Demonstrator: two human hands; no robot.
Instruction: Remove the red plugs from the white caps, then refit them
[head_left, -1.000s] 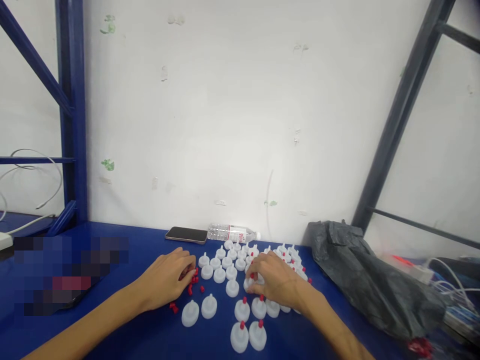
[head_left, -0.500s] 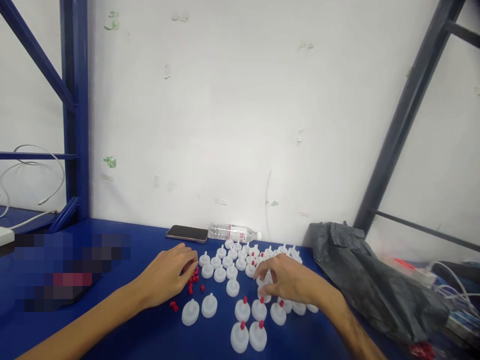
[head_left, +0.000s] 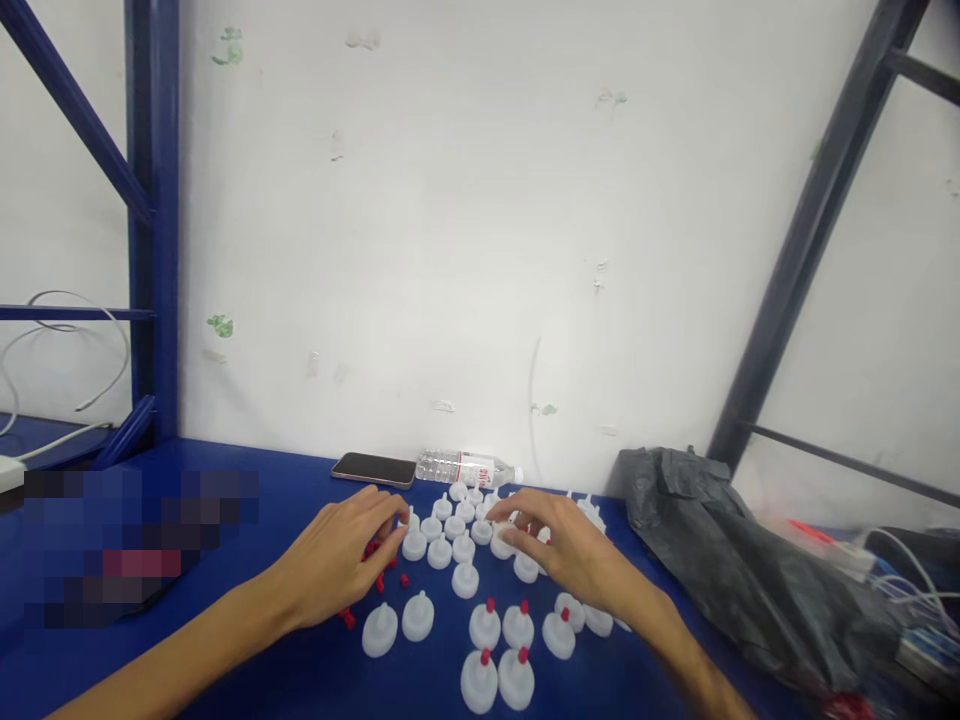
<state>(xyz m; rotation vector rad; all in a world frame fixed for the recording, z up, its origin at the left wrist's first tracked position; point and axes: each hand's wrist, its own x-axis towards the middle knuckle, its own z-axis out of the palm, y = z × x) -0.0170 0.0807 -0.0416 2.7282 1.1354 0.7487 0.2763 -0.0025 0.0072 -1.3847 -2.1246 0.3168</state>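
Note:
Many white nozzle-topped caps [head_left: 465,579] stand on the blue table [head_left: 285,680]; several near the front, such as one at the centre front [head_left: 479,682], carry red tips. My left hand [head_left: 349,550] hovers over small red pieces [head_left: 380,582], partly hiding them, its thumb and fingers curled toward each other beside the left caps. Whether it pinches anything is hidden. My right hand [head_left: 559,540] reaches over the caps at the right, thumb and index finger at either side of a white cap [head_left: 504,541]. Two caps without red tips [head_left: 418,616] sit in front of my left hand.
A phone [head_left: 373,469] and a clear bottle [head_left: 469,468] lie by the wall. At the right is a black plastic bag [head_left: 735,560], with cables [head_left: 911,570] beyond it. Blue rack posts [head_left: 154,250] rise at the left.
My left hand has moved slightly right, over the red pieces and up to the left caps. My right hand has shifted left and away from the cap it was over.

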